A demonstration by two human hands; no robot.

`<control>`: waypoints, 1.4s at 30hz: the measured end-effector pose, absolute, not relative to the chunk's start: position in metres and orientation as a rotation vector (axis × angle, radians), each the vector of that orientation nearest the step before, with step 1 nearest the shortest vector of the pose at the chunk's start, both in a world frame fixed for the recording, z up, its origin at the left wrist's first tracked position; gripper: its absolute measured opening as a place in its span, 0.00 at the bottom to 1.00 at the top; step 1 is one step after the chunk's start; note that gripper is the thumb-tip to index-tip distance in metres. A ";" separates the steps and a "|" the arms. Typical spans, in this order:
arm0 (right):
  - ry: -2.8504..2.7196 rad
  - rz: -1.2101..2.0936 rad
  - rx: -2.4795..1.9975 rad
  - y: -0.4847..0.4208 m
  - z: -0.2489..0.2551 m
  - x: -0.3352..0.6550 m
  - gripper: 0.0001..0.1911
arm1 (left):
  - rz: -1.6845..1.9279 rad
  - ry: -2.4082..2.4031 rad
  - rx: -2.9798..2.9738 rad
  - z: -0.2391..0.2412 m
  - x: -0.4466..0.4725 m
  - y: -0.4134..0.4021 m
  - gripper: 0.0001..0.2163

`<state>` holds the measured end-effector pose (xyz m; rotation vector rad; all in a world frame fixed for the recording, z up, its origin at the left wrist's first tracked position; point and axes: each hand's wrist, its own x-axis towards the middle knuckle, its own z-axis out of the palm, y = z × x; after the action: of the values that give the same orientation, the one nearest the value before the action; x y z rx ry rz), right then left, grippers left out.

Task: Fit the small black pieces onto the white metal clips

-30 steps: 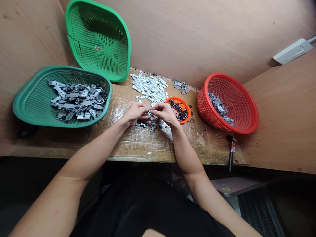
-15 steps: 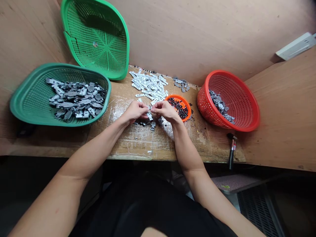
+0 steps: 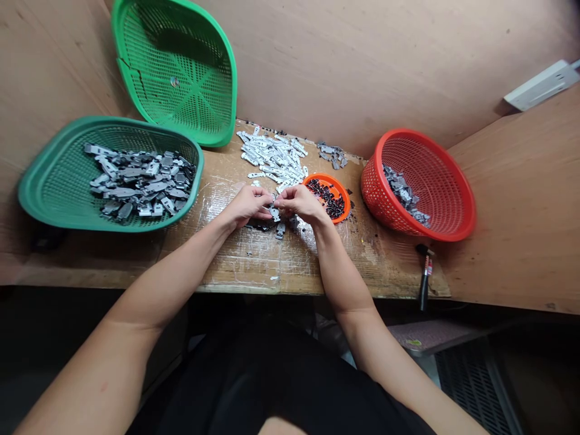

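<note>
My left hand [image 3: 249,203] is closed in a pinch on a small silvery metal plate [image 3: 274,214] with holes, which looks like a hinge piece. Right beside it my right hand [image 3: 301,202] has thumb and fingertips pressed together at the plate's upper end; whatever is between them is too small to make out. Below the hands, another metal piece [image 3: 280,231] lies on the cardboard among dark small parts. An orange dish [image 3: 347,208] of small dark screw-like parts [image 3: 334,204] sits just right of my right hand, partly covered by it.
Beyond the hands spreads a heap of pale metal pieces [image 3: 272,154], with grey plates [image 3: 333,155] to its right. A dark green basket [image 3: 54,181] of metal parts stands left, a light green basket [image 3: 194,90] behind it. At right are a red basket [image 3: 446,181] and a brush [image 3: 425,284].
Both hands stay nearly in place, still pinched together at the metal plate. The right fingertips have shifted very slightly left; the baskets and heaps look unchanged.
</note>
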<state>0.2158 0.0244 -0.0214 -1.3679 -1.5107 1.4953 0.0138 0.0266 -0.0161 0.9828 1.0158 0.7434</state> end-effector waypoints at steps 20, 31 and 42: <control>-2.190 0.126 -1.862 0.032 -0.029 0.239 0.17 | 0.955 1.161 0.879 -0.028 -0.004 0.058 0.12; -2.367 -0.033 -1.706 0.035 -0.038 0.234 0.10 | 0.962 1.154 0.879 -0.029 -0.003 0.056 0.11; -1.933 0.360 -1.561 0.027 -0.027 0.239 0.06 | 0.990 1.132 0.877 -0.030 -0.005 0.057 0.13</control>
<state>0.2389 0.0269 -0.0267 -1.5614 -1.9333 0.3604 -0.0049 0.0571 -0.0298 0.8769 1.1324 0.9899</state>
